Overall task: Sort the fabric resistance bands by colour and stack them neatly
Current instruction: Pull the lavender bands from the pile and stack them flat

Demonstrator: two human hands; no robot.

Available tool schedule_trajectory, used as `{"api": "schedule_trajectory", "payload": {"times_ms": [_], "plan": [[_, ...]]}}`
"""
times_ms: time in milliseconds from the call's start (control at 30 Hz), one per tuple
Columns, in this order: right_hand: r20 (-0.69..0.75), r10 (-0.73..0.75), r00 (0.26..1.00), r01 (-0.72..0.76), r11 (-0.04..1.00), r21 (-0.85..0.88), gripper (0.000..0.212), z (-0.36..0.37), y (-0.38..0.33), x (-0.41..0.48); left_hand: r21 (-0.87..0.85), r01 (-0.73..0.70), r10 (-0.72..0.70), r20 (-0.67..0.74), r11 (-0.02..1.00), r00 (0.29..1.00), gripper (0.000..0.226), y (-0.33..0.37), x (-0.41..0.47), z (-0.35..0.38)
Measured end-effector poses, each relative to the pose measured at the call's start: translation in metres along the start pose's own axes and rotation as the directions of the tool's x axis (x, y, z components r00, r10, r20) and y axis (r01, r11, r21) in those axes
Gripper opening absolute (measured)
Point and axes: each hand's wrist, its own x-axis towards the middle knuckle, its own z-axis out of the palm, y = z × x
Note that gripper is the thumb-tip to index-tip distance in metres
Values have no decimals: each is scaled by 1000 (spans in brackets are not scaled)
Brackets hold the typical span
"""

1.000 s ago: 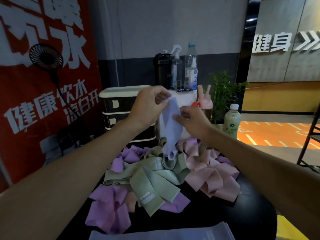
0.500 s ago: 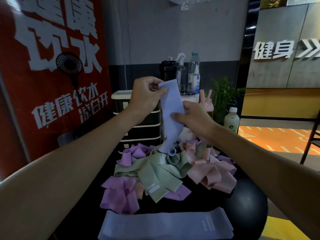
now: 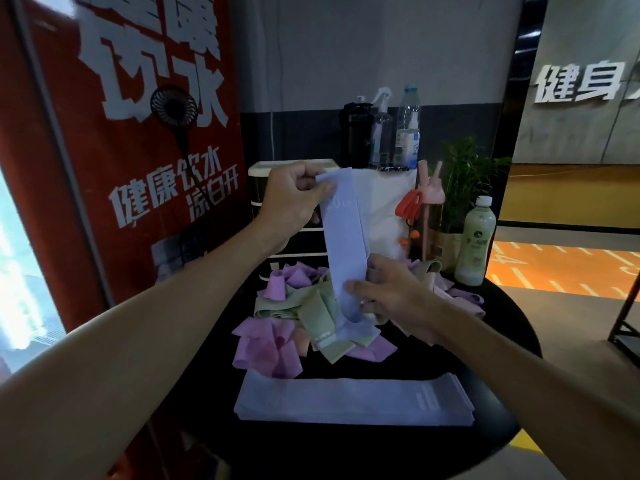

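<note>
Nearest the camera, a flat stack of pale blue bands (image 3: 353,401) is lying lengthwise on the round black table (image 3: 498,344), edges roughly lined up, sitting apart from the rest. Just behind it the unsorted heap is spreading across the table's mid: purple bands (image 3: 266,344) crumpled at front left w/ more purple at the back, sage green bands (image 3: 311,308) tangled thru the centre, pink bands (image 3: 440,285) mostly hidden behind the right forearm. Above the heap, both hands are holding one pale blue band (image 3: 346,237) hanging vertical, its bottom end trailing onto the green & purple pile. Right hand (image 3: 391,292) is pinching the band's lower part, thumb & fingers closed on the fabric; left hand (image 3: 294,199) is gripping the top edge, thumb pressed over the corner, fingers behind. Faint print is showing near the band's top, too blurred to read. Further back, a cream-topped drawer unit (image 3: 263,168) is standing behind the left hand, bottles (image 3: 408,129) on top, & a pale drink bottle (image 3: 474,244) is standing at the table's far right edge next to a green plant (image 3: 464,174). Red poster w/ white lettering (image 3: 138,133) is filling the left bkgd.
</note>
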Motion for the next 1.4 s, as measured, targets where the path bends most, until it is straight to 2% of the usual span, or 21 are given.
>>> {"api": "schedule_trajectory", "payload": {"times_ms": [100,233,367,433,533,633,767,900,1000,1100,1200,1400], "plan": [[43,-7,999,10,998,-66,35,8,15,-7,-7,16,-16,11,1000,1000,2,-3,-8,-7],[66,67,996,-61,994,-94,29,10,24,-13,-44,26,-27,-12,999,1000,3,-5,-14,-18],[-5,84,996,-84,978,-193,13,6,31,-16,-9,20,-20,-53,1000,998,2,-12,-14,-34],[-31,91,995,-96,973,-212,15,6,33,-18,13,17,-15,-79,1000,997,2,-17,-14,-40],[-102,130,986,-141,984,-105,12,4,35,-21,23,30,-27,-118,999,993,5,-23,-14,-47],[-81,208,975,-208,978,16,14,3,34,-26,14,38,-36,-140,999,989,11,-28,-16,-54],[-107,226,968,-212,968,133,16,6,33,-30,31,39,-34,-130,999,991,6,-29,-18,-58],[-97,154,983,-151,988,36,11,20,34,-24,40,33,-29,-97,999,995,4,-24,-17,-56],[-70,30,997,-35,997,-68,7,36,35,-19,44,5,-3,-49,999,999,5,-19,-16,-56],[-82,-100,992,87,984,-154,14,48,36,-12,56,-3,4,-28,998,1000,4,-15,-14,-56],[-98,-139,985,113,966,-234,18,56,36,-8,60,-9,10,-9,998,1000,4,-12,-14,-56],[71,-235,969,245,902,-354,24,67,48,-19,11,4,-4,12,1000,1000,7,-10,-17,-54]]}}
